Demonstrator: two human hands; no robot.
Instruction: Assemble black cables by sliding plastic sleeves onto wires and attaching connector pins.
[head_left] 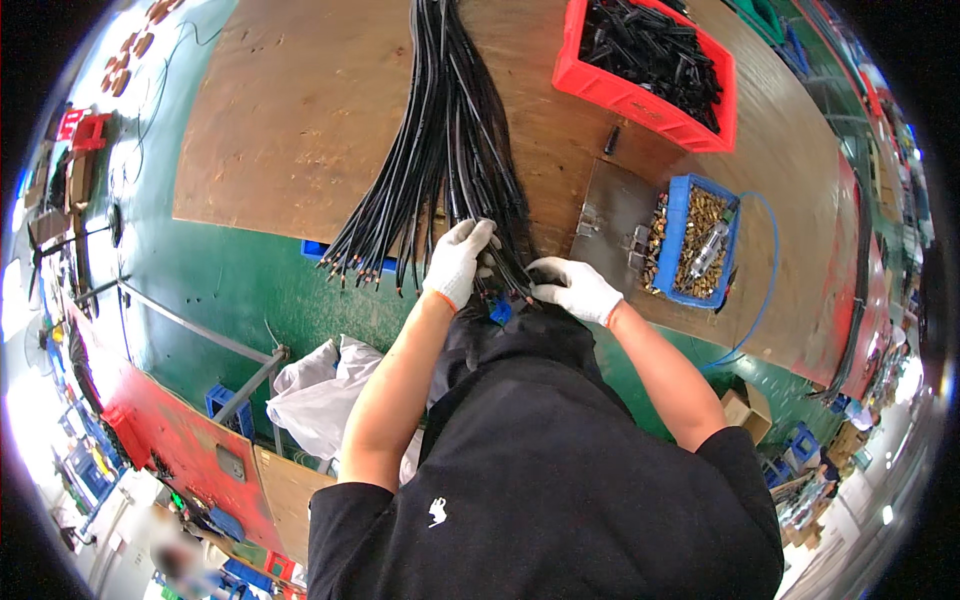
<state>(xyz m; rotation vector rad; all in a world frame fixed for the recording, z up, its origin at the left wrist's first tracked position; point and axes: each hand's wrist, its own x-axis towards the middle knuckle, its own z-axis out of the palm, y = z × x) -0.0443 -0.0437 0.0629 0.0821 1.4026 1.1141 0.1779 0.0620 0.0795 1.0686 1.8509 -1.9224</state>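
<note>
A thick bundle of black cables (440, 120) runs down over the near edge of the wooden table (290, 110), its loose ends fanned out with copper-coloured tips. My left hand (460, 262), in a white glove, is closed around some of the cables close to their ends. To its right, my gloved right hand (578, 287) has thumb and fingers pinched at the tip of a cable from the same group. The exact grip between those fingertips is partly hidden.
At the far right of the table stands a red crate (622, 92) full of black plastic parts. Nearer, a blue bin (676, 225) holds small brass-coloured fittings and a metal tool, beside a metal plate (603, 205). A blue hose (775, 255) curves past it. White cloth (322, 395) hangs lower left.
</note>
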